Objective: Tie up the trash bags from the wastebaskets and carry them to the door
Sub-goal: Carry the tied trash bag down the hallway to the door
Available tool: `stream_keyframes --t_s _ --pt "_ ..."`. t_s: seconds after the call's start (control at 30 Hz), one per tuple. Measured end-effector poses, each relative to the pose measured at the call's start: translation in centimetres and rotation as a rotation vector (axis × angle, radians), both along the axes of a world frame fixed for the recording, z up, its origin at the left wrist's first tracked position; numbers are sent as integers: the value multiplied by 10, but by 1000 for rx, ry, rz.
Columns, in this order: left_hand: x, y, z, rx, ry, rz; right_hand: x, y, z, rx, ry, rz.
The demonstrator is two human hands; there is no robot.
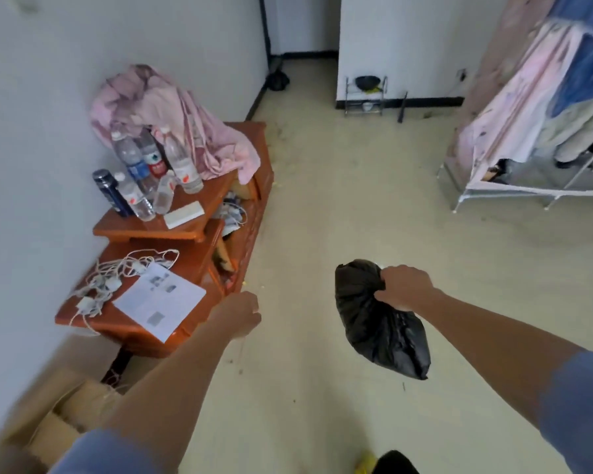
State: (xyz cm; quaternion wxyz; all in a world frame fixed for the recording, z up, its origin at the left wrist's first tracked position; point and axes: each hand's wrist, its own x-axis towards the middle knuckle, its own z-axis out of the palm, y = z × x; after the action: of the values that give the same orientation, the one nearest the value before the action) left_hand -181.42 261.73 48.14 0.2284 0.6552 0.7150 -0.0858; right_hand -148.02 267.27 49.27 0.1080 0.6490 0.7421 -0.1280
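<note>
The right hand [403, 288] is holding the black trash bag [380, 331] by its bunched neck, above the floor [322, 200]; the left hand [243, 312] grip cannot be told. Tying seems done; carrying to the door is remaining.

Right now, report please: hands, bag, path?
Right hand grips bag, off floor. Left hand curled, contents unclear. Cabinet left, wardrobe right of path.

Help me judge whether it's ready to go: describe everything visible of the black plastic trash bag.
The black plastic trash bag is thin, crinkled and slightly glossy, bulging with hidden contents. The right hand grips its bunched plastic near the top; any knot is hidden. It hangs tilted above the pale floor, bottom toward the lower right; nothing else touches it.
</note>
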Motion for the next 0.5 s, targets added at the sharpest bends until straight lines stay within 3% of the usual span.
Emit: stream_keyframes --t_s 0.2,0.5 --pt "26 195 13 90 27 -177 20 158 -8 20 17 -107" --pt "50 467 40 91 21 -135 38 431 7 -36 55 -107"
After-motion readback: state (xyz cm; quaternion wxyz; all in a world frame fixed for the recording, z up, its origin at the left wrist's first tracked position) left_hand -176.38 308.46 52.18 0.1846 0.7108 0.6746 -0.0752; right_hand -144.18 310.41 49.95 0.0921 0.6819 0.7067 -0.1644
